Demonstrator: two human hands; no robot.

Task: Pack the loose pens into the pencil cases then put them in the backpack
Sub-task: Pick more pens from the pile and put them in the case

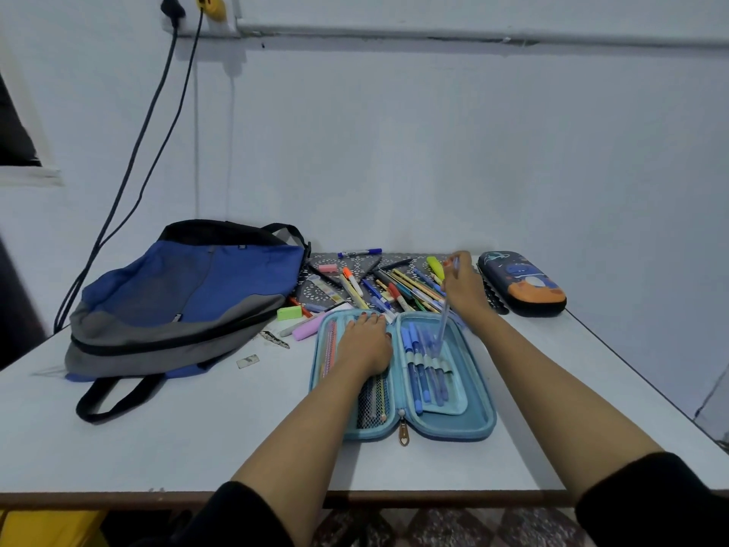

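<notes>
Two hands worked at centre frame: the left hand (367, 343) lay flat on the open pencil case (475, 424), the right hand (461, 288) pinched a pen (445, 315) angled into its right half, which probably next needed sliding under an elastic loop (432, 364).

One wide-angle camera sits on your head. It faces forward and down over the desk (197, 428) toward the wall (434, 152), near your left hand (365, 341) and right hand (461, 288).
</notes>
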